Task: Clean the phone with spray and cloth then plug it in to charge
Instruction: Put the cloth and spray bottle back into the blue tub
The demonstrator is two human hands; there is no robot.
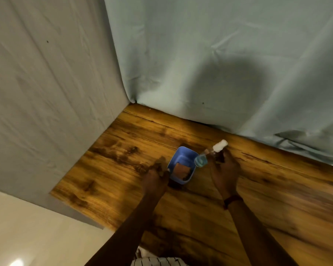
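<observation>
Head view, the only one we have. We look down on a wood-grain desk (pixel 267 198) set in a corner, with pale cloth sheets (pixel 200 54) hanging behind it and to the side.

Left hand (pixel 156 174): it lies at the near-left rim of a small blue tub (pixel 183 158), fingers curled down against the rim or the desk beside it. The frame is blurred here, so we cannot tell whether the fingers grip the rim or only rest there.

Blue tub: between the two hands, standing on the desk. Inside it, toward the near wall, lies a brownish-orange cloth (pixel 182 170), crumpled.

Right hand (pixel 222 167): just to the right of the tub, fingers closed round the neck of a small spray bottle (pixel 202 159). The bottle is tipped well over, its rounded clear body with blue liquid pointing toward the tub and overlapping the tub's right rim in the picture, its white cap (pixel 220 145) pointing up and away, beyond the fingertips. A dark band (pixel 232 200) sits on the right wrist.

Phone: we do not find it in this frame, nor a charger; we cannot place either.

Near the bottom edge, between the forearms, we note a striped garment (pixel 158 262).
</observation>
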